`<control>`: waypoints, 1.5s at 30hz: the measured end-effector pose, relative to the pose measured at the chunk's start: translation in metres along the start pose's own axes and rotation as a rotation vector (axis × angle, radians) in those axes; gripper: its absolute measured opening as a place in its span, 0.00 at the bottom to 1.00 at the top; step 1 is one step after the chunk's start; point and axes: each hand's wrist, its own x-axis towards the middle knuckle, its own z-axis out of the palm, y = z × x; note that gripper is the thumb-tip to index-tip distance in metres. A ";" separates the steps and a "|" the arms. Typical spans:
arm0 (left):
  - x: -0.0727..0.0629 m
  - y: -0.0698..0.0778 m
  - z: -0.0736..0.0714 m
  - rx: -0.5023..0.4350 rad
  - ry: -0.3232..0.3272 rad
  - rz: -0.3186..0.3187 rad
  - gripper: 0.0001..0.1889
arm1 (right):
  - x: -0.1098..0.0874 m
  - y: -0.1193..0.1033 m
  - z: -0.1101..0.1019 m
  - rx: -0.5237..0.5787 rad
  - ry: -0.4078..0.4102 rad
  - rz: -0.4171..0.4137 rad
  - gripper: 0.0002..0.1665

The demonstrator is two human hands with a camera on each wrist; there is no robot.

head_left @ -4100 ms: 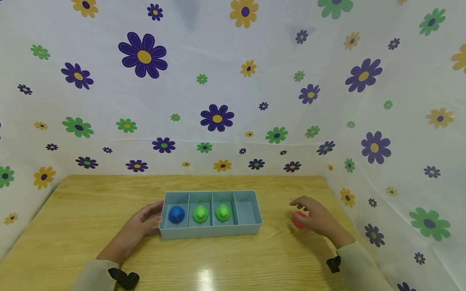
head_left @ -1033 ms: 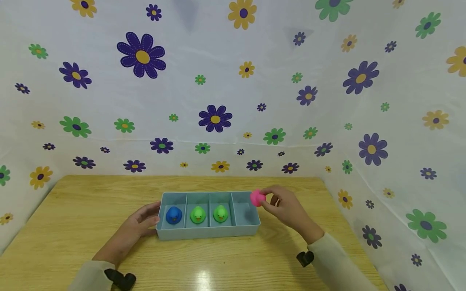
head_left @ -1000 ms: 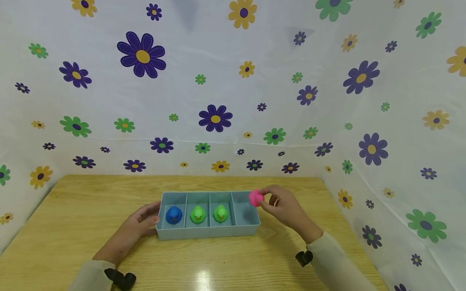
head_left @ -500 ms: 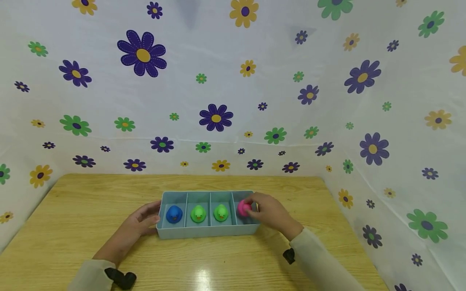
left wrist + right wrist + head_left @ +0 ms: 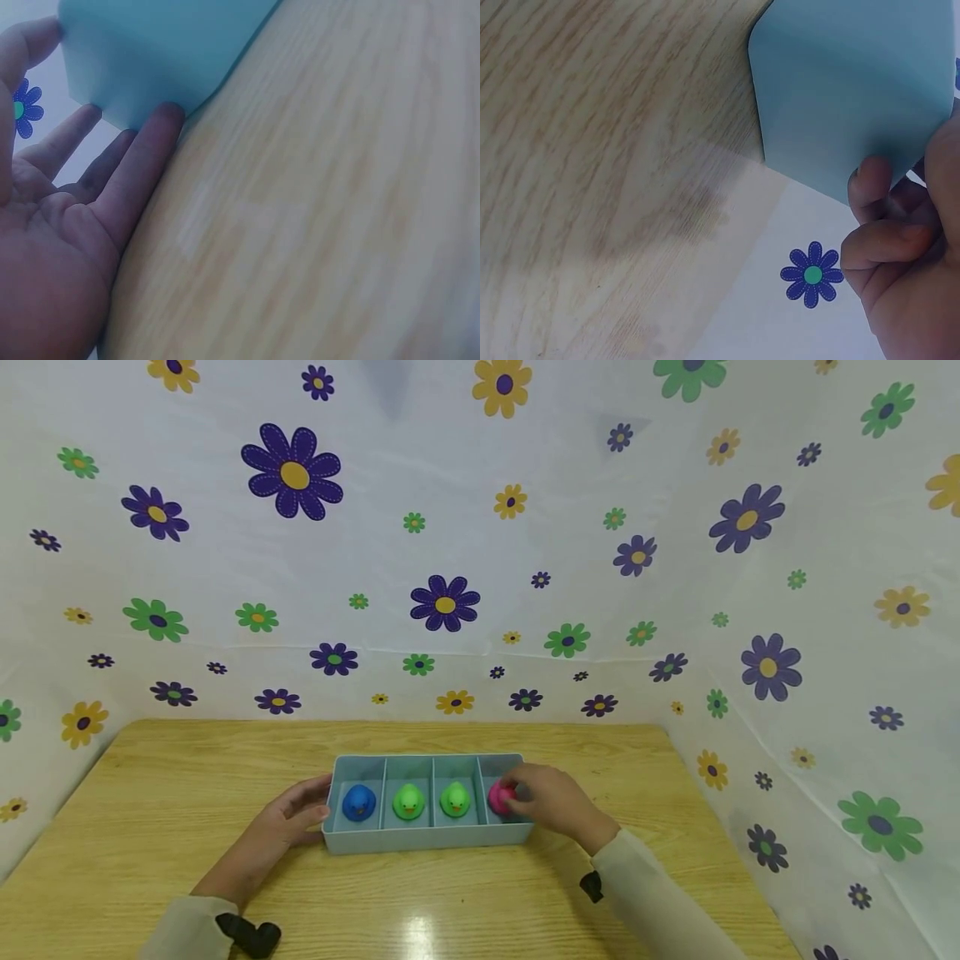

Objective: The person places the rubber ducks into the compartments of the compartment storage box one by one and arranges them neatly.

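A light blue box (image 5: 427, 837) with a row of compartments stands on the table. A blue rubber duck (image 5: 359, 803) sits in its leftmost compartment, and a green duck (image 5: 408, 802) and another green duck (image 5: 455, 800) occupy the two middle ones. My right hand (image 5: 551, 802) reaches over the box's right end and pinches a pink rubber duck (image 5: 500, 797) low inside the rightmost compartment; fingers partly cover the duck. My left hand (image 5: 281, 822) rests its fingertips against the box's left end, fingers fairly straight, as the left wrist view shows on the end wall (image 5: 150, 67).
The wooden table (image 5: 360, 902) runs up to a white flowered cloth (image 5: 352, 552) behind and to the right. Black wrist cameras are strapped at the left cuff (image 5: 249, 935) and the right cuff (image 5: 592, 887).
My right hand picked up the pink duck from the table at right, carried it left over the box's rim and lowered it into the rightmost compartment. My left hand stayed at the box's left end.
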 end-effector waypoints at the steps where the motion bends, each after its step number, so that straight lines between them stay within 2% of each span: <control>1: 0.000 0.000 0.000 -0.001 0.004 -0.005 0.36 | 0.000 0.000 0.000 -0.005 -0.003 0.000 0.11; 10: 0.001 -0.005 0.000 -0.018 -0.014 0.025 0.35 | 0.004 0.000 0.004 -0.031 -0.028 0.013 0.10; 23: 0.000 -0.003 -0.001 0.006 0.002 -0.007 0.36 | 0.006 -0.006 0.005 -0.035 -0.040 0.034 0.09; 35: 0.007 -0.005 -0.003 -0.002 0.004 -0.031 0.38 | 0.009 -0.003 0.006 -0.047 -0.056 0.059 0.10; 39: 0.011 -0.006 -0.004 -0.027 -0.004 -0.034 0.37 | 0.005 0.000 0.007 0.000 0.021 0.096 0.18; 42: 0.014 -0.006 -0.005 -0.034 0.003 -0.049 0.37 | 0.001 0.003 0.009 0.080 0.158 0.121 0.24; 45: 0.016 -0.005 -0.007 -0.039 0.019 -0.070 0.38 | -0.003 0.010 0.010 0.107 0.315 0.112 0.22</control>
